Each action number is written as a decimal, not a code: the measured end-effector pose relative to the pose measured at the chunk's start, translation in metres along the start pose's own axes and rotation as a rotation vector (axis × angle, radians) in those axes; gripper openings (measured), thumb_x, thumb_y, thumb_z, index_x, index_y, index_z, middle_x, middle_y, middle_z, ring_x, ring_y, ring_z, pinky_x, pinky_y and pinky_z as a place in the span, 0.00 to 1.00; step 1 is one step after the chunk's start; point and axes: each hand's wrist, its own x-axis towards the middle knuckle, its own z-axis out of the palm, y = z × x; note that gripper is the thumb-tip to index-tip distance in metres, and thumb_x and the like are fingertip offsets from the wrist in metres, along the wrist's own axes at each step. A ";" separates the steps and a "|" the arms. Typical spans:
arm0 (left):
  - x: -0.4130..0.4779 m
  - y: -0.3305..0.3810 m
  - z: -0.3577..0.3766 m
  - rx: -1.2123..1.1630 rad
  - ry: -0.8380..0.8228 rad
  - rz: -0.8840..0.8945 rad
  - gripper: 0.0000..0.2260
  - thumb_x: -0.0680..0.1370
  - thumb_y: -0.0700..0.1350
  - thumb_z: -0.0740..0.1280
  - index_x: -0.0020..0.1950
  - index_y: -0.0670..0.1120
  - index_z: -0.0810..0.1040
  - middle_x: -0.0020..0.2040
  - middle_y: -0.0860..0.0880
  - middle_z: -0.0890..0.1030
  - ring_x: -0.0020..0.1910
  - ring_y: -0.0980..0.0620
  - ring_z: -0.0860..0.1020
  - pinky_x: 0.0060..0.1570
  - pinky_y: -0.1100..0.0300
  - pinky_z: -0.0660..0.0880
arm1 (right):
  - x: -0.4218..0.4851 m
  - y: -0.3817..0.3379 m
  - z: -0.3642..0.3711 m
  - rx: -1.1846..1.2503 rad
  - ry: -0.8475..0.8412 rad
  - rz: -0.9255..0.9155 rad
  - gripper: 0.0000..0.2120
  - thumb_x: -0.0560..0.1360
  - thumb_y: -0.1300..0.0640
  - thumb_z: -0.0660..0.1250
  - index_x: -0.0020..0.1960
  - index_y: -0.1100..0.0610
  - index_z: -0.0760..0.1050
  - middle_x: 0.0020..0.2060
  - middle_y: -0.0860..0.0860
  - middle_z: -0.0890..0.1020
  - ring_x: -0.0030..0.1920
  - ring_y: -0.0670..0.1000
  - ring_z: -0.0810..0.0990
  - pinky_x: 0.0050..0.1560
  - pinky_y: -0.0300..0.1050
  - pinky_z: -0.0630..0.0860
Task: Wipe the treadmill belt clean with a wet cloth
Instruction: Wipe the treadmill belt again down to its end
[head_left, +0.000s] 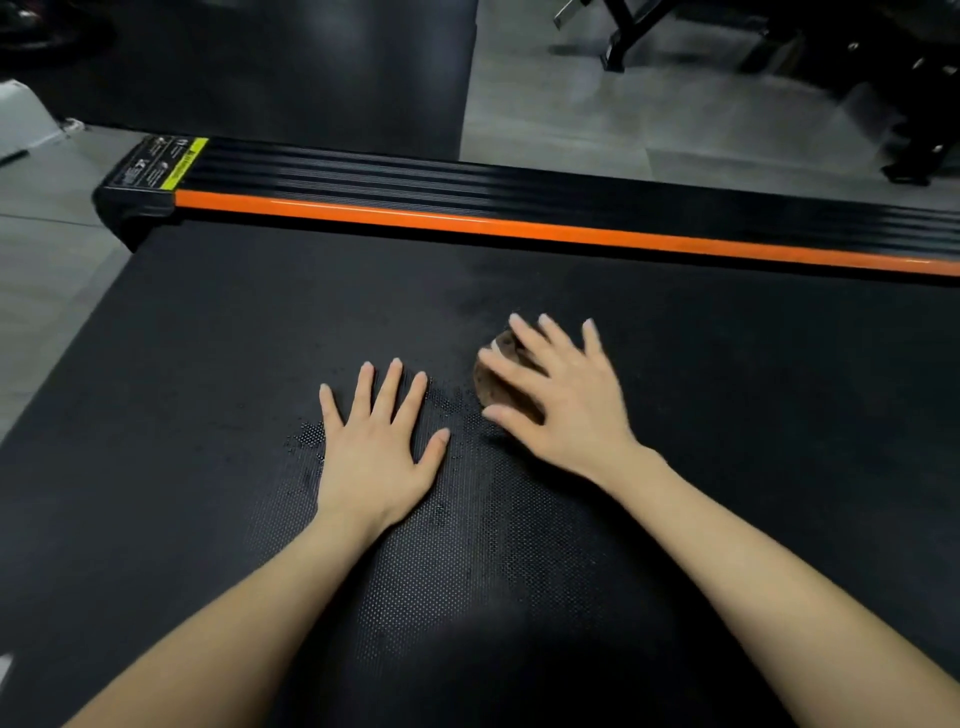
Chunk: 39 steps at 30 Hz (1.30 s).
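The black dotted treadmill belt (208, 364) fills most of the head view. My left hand (376, 441) lies flat on the belt with its fingers spread and straight. To its right, my right hand (556, 395) presses a small brown cloth (496, 387) onto the belt with spread fingers; the hand is blurred. Most of the cloth is hidden under the palm. Wet sheen shows on the belt around and below both hands.
Along the belt's far side runs an orange strip (519, 223) with a black ribbed side rail (467, 182) behind it. A black end cap with a yellow label (156, 171) sits far left. Grey floor, a black mat (285, 67) and black equipment frames (909, 104) lie beyond.
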 end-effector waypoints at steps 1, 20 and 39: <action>0.000 0.000 0.000 -0.002 -0.002 0.000 0.33 0.76 0.66 0.41 0.77 0.53 0.54 0.78 0.49 0.53 0.77 0.45 0.47 0.72 0.36 0.42 | 0.002 0.000 0.012 -0.004 -0.093 -0.001 0.26 0.74 0.33 0.54 0.69 0.41 0.68 0.72 0.54 0.66 0.71 0.60 0.64 0.68 0.69 0.58; -0.002 0.001 -0.008 0.050 -0.024 0.004 0.28 0.79 0.62 0.46 0.78 0.52 0.54 0.78 0.48 0.53 0.77 0.44 0.47 0.71 0.36 0.41 | -0.166 -0.039 -0.018 0.148 -0.123 -0.162 0.24 0.72 0.55 0.71 0.64 0.41 0.69 0.66 0.55 0.74 0.64 0.58 0.74 0.63 0.61 0.70; -0.163 -0.070 -0.024 0.038 -0.073 0.027 0.28 0.78 0.61 0.41 0.76 0.54 0.58 0.77 0.45 0.57 0.76 0.39 0.51 0.69 0.33 0.45 | -0.272 -0.053 -0.083 0.391 -0.215 0.212 0.21 0.72 0.59 0.69 0.62 0.42 0.74 0.66 0.45 0.72 0.67 0.53 0.71 0.67 0.52 0.67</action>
